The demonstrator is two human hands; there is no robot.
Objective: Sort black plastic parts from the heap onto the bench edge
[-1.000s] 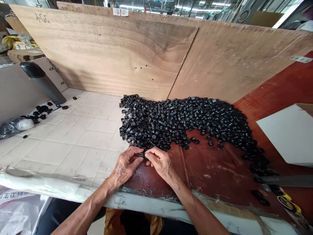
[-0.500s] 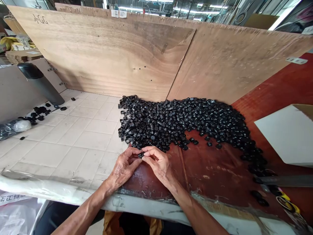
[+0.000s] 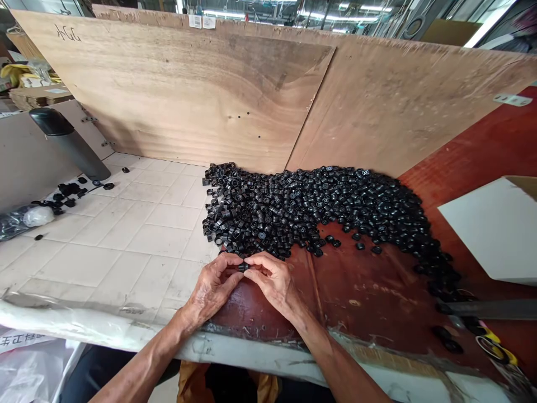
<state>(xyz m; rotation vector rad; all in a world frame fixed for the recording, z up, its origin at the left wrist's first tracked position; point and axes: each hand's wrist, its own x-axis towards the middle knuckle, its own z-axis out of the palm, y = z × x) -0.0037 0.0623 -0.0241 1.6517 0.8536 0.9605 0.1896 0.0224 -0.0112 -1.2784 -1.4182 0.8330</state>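
My left hand [image 3: 213,284] and right hand [image 3: 274,279] both pinch a black part [image 3: 243,267] beside the near left edge of a heap [image 3: 293,204].

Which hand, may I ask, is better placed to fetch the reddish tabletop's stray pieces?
Probably the right hand, nearer those stray black pieces, though it shares a black part with the left hand.

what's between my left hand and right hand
A small black part, pinched between the left hand and the right hand; the head view shows it.
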